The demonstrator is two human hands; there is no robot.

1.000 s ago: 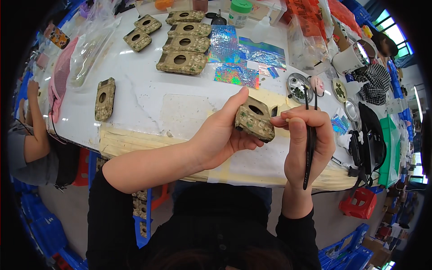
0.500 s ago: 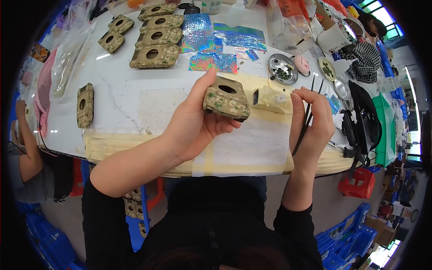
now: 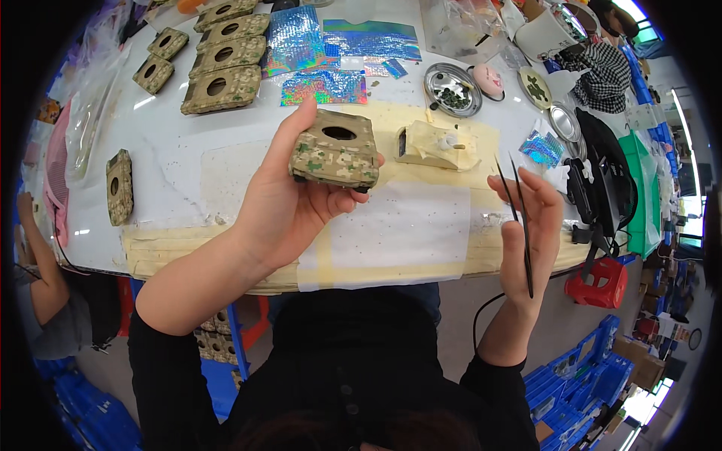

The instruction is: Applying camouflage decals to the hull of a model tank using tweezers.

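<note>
My left hand (image 3: 263,210) grips a camouflage model tank hull (image 3: 335,161) from the side and below, its round top hole facing up. In my right hand (image 3: 543,214) rest black tweezers (image 3: 528,259), their two points apart and nothing visible between them; the fingers are loosely spread around them. Between the hands lies a block covered in tan tape (image 3: 421,146), with a small whitish nozzle-like piece (image 3: 450,140) on top. Behind it stands a round metal dish (image 3: 429,83) of small dark green parts.
Several similar hulls (image 3: 222,89) sit at the far left, and a single hull (image 3: 119,188) lies nearer. Shiny holographic sheets (image 3: 372,39) cover the back middle. At right are a black bag (image 3: 613,180), a green tray (image 3: 643,195) and a red stool (image 3: 598,284). Another person's arm (image 3: 47,263) shows at far left.
My right hand has moved away from the taped block and opened its pinch, keeping the tweezers. My left hand holds the hull further left in the picture; the whole view has shifted somewhat.
</note>
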